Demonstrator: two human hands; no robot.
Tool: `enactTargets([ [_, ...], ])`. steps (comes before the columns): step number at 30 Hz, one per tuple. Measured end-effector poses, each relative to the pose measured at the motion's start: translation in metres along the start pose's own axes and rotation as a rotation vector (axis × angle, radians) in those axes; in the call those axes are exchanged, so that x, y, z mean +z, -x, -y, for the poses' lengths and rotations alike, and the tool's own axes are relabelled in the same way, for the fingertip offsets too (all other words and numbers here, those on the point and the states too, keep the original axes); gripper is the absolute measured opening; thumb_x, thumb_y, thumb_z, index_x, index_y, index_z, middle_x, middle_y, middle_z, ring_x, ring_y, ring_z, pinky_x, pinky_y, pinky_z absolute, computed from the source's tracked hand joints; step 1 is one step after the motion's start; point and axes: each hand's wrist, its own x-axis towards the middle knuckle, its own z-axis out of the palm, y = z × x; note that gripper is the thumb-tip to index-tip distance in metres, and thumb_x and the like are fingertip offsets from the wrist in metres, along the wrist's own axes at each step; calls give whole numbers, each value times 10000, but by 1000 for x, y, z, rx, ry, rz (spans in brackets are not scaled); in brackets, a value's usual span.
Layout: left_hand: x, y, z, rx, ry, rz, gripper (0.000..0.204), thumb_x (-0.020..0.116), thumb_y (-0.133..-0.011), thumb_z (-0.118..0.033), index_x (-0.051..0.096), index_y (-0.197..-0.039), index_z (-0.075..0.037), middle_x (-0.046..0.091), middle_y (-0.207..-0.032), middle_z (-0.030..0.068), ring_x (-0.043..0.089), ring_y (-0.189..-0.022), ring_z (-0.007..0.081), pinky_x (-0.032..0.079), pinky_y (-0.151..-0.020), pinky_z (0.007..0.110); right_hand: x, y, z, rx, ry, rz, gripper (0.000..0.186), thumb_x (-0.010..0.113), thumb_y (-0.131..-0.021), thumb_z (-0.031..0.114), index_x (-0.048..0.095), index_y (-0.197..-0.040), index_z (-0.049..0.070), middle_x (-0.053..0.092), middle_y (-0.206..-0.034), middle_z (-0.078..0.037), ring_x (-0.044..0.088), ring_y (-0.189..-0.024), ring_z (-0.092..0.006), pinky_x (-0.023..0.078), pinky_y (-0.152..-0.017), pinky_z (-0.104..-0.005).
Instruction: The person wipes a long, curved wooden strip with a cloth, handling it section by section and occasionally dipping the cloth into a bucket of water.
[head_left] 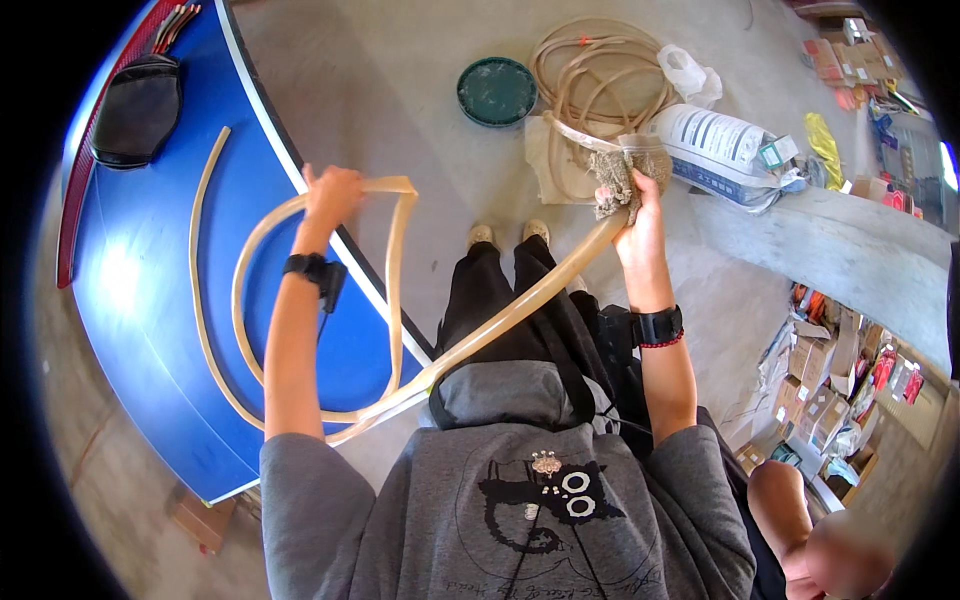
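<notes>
A long, pale yellow, translucent hose [510, 313] runs from the coil on the floor, through my right hand and down past my waist. It continues in loops onto the blue table [165, 330] at my left. My right hand [640, 210] is closed around a shaggy grey-brown rag [645, 160], which is wrapped about the hose. Over the table's edge, my left hand [335, 195] grips a loop of the hose, which bends sharply just right of the fingers. One free end of the hose lies on the table, left of that loop.
A hose coil [600, 75] lies on the floor ahead, beside a round green tray [496, 91] and a full white sack [715, 150]. A black padded item [138, 110] rests on the table. Cardboard boxes [820, 370] stand at right. Another person [785, 505] is at lower right.
</notes>
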Motion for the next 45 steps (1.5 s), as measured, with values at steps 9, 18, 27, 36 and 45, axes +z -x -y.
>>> enactTargets([
  [9,9,172,401,-943,-365,-237,255,550,-764,-329,630,-842,-99,624,-825,108,596,-838,258,463,-720,377,5,-4,-2,37,-73,63,205,463,-832,202,487,-890,8,499,-730,-64,450,-616,-167,393,-615,-290],
  [18,-67,67,110,-145,512,-342,324,478,-853,-288,531,-1127,-124,578,-1057,84,550,-961,210,431,-798,327,1,-11,0,-22,-1,-74,217,481,-831,212,493,-903,7,522,-751,-77,484,-635,-177,423,-620,-294],
  [27,-68,65,-193,478,1570,512,386,551,-824,-349,542,-1051,-37,614,-894,84,568,-809,174,439,-755,291,13,-18,-11,44,-5,0,232,498,-826,208,500,-955,16,557,-828,-81,522,-673,-187,451,-658,-313],
  [36,-80,61,-210,317,1348,247,337,544,-813,-293,583,-604,-30,558,-496,16,517,-471,138,407,-498,282,18,-9,-16,118,7,18,285,571,-785,209,526,-1012,42,575,-958,-45,541,-878,-173,439,-777,-335],
  [45,-81,46,-210,207,1263,96,328,542,-796,-244,547,-553,-22,546,-486,42,528,-449,170,414,-475,290,6,23,-55,243,328,160,250,594,-774,179,530,-956,21,551,-861,-33,525,-748,-100,426,-647,-250],
])
